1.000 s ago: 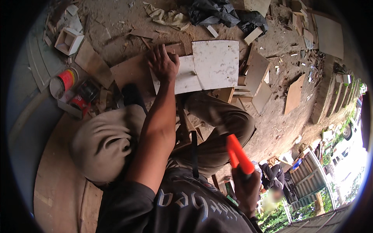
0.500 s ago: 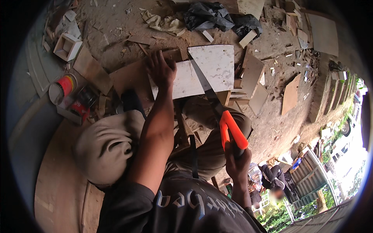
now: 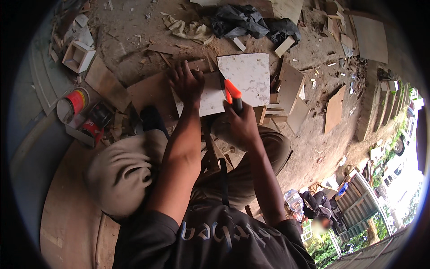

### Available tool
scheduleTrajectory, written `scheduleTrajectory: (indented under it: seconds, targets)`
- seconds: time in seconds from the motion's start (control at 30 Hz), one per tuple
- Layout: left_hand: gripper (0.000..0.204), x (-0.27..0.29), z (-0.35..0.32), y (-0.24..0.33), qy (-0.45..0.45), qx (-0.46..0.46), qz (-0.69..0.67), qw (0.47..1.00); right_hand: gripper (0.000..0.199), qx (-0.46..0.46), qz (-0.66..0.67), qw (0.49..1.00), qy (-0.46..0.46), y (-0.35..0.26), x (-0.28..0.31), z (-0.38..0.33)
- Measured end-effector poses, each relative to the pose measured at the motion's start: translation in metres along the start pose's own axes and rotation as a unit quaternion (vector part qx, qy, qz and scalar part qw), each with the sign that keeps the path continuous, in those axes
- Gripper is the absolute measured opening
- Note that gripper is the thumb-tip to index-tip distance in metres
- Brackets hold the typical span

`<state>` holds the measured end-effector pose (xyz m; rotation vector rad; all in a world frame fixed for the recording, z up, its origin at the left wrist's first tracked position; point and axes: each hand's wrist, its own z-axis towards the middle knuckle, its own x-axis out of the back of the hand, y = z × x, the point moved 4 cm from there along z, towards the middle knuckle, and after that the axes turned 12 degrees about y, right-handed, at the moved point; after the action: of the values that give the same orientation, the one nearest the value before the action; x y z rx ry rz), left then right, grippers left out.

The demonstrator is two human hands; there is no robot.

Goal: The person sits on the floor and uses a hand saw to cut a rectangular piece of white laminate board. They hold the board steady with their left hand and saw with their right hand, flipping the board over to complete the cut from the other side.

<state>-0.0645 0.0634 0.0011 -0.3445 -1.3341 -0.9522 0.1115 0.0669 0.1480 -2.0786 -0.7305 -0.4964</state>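
Observation:
A hand saw [image 3: 233, 92] with an orange and black handle is in my right hand [image 3: 242, 121], whose fingers are wrapped round the grip. The saw handle sits low over a white board [image 3: 247, 76], beside a slit in it; most of the blade is hidden from view. My left hand [image 3: 187, 83] rests on the board's left part with fingers stretched out, pressing on it. Under the white board's left side lies a brown board [image 3: 150, 96]. My knees are bent on either side of the work.
Cans with red labels [image 3: 77, 101] stand at the left, near a small white wooden box [image 3: 78, 56]. Black plastic sheeting [image 3: 239, 21] and a beige cloth [image 3: 187, 29] lie at the far side. Wood offcuts [image 3: 335, 107] litter the ground. Another person [image 3: 317, 204] is at the lower right.
My right hand has pushed the saw forward and away from my body, bringing its handle from beside my knee to over the white board. My left hand stays on the board.

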Motion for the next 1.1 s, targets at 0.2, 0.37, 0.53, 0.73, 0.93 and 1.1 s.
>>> scheduleTrajectory:
  seconds: [0.2,0.37,0.53,0.73,0.93,1.1]
  targets:
    - [0.053,-0.003,0.003,0.0,0.038,-0.011,-0.019,0.999,0.039,-0.087,0.018,0.994,-0.064,-0.013,-0.003,0.0]
    - [0.055,0.0,-0.006,-0.004,0.03,-0.019,0.014,0.999,0.025,-0.125,0.058,0.988,-0.069,0.024,0.059,-0.111]
    - [0.053,0.0,0.0,-0.001,0.026,-0.012,0.014,0.999,0.035,-0.146,0.03,0.987,-0.06,0.024,0.116,-0.188]
    - [0.053,-0.005,0.0,-0.002,0.037,-0.018,0.003,0.999,0.034,-0.066,0.042,0.997,0.007,0.036,0.07,-0.134]
    - [0.054,-0.004,-0.003,-0.002,0.024,-0.021,0.015,0.999,0.04,0.013,0.03,0.999,0.029,0.033,0.0,-0.031]
    - [0.057,-0.006,-0.005,0.0,0.031,-0.031,0.022,0.999,0.032,0.019,0.041,0.999,0.024,0.046,0.008,-0.056]
